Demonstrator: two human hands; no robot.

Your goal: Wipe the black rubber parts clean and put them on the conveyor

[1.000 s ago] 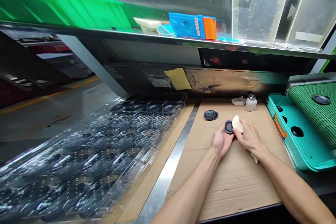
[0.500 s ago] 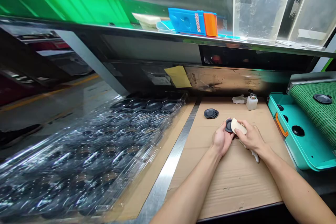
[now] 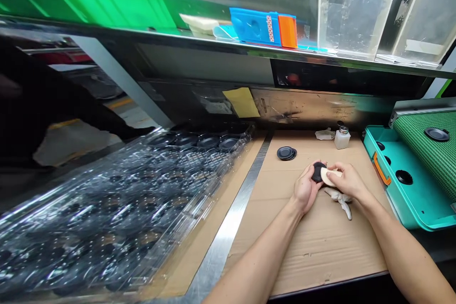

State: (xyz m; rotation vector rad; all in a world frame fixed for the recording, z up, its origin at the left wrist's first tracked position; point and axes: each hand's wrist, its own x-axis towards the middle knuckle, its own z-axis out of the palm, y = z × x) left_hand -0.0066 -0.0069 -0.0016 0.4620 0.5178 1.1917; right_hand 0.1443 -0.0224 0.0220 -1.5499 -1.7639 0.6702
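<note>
My left hand (image 3: 304, 188) is closed on a round black disc (image 3: 318, 172), holding it tilted above the cardboard. In my right hand (image 3: 347, 180) is a cream-coloured pad, like a sponge (image 3: 328, 177), pressed against or overlapping the disc's right side. Under my right hand lies a crumpled white cloth (image 3: 342, 204), partly hidden by the hand. Just beyond my left hand, a small stack of similar black discs (image 3: 286, 153) rests on the cardboard (image 3: 302, 256).
Clear plastic trays (image 3: 142, 190) with black round parts spread across the left. A small white bottle (image 3: 342, 138) stands at the back. At right are a teal bin (image 3: 420, 213) and a green conveyor belt (image 3: 427, 152) carrying a black disc (image 3: 436, 134). A person's dark-clothed leg (image 3: 89, 104) shows far left.
Both hands have shifted slightly right with the disc and pad. The disc's face looks turned differently, and more of the cloth shows. A person's leg has appeared at far left.
</note>
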